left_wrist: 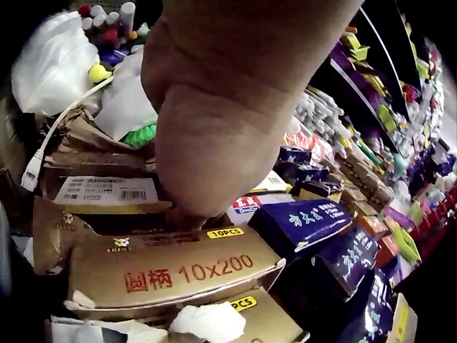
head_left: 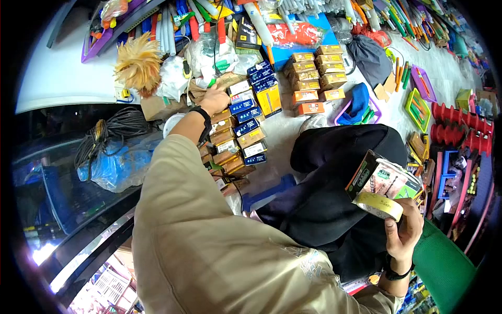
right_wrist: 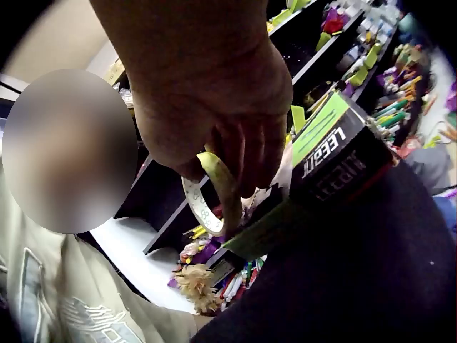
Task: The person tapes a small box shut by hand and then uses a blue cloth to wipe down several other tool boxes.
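Observation:
My left hand (head_left: 215, 98) reaches to the far end of rows of small cartons. In the left wrist view its fingertips come down right behind a brown carton (left_wrist: 178, 271) marked 10x200, and most of its fingers are hidden. Blue cartons (left_wrist: 303, 223) lie just right of it. My right hand (head_left: 407, 230) grips a roll of yellowish tape (head_left: 380, 205) over the lap. Against that roll stands a black, pink and green box (head_left: 389, 180), lettered LEEBIT in the right wrist view, close over the dark-trousered leg (head_left: 334, 183).
More carton stacks (head_left: 305, 78) stand on the floor ahead. Left are a glass case with coiled black cable (head_left: 112, 133) and a feather duster (head_left: 137, 64). Purple and yellow-green baskets (head_left: 418, 111) and red spiral pieces (head_left: 463, 128) lie right. A green chair (head_left: 439, 267) is beside the right arm.

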The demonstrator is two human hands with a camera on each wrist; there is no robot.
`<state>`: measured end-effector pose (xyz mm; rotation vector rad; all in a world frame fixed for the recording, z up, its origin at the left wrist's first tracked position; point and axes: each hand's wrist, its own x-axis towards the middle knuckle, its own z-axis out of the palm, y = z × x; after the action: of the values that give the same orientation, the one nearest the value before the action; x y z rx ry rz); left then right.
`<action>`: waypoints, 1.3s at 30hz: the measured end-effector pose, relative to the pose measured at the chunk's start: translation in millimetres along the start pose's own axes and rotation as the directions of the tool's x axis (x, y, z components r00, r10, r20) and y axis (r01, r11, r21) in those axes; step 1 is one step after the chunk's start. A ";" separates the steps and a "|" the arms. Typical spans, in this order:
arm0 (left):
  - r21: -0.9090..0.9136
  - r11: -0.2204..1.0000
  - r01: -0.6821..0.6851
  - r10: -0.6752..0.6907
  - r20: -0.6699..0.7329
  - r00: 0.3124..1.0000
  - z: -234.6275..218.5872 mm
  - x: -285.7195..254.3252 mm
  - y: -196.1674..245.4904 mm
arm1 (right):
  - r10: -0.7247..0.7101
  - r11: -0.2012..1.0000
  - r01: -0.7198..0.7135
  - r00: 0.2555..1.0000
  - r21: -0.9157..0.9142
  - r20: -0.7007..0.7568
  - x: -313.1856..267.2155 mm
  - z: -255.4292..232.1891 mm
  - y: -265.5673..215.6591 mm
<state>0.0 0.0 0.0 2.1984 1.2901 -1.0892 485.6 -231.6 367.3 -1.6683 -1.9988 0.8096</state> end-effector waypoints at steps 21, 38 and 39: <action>0.128 0.966 -0.224 0.197 0.194 0.961 -8.4 30.9 -10.8 | 0.009 0.999 -0.008 0.999 0.037 -0.033 18.1 11.6 1.7; -0.111 0.911 -0.397 0.397 -0.026 0.918 -13.6 22.4 -36.2 | 0.028 0.995 -0.023 0.999 0.097 -0.045 21.3 11.6 7.6; -0.104 0.911 -0.400 0.400 -0.026 0.916 -14.0 18.8 -35.5 | 0.031 0.995 -0.026 0.998 0.097 -0.052 17.9 10.9 7.9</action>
<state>-19.0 37.9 -3.2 2.2477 0.8199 -0.8326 480.9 -214.9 353.0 -1.6500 -1.8742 0.8483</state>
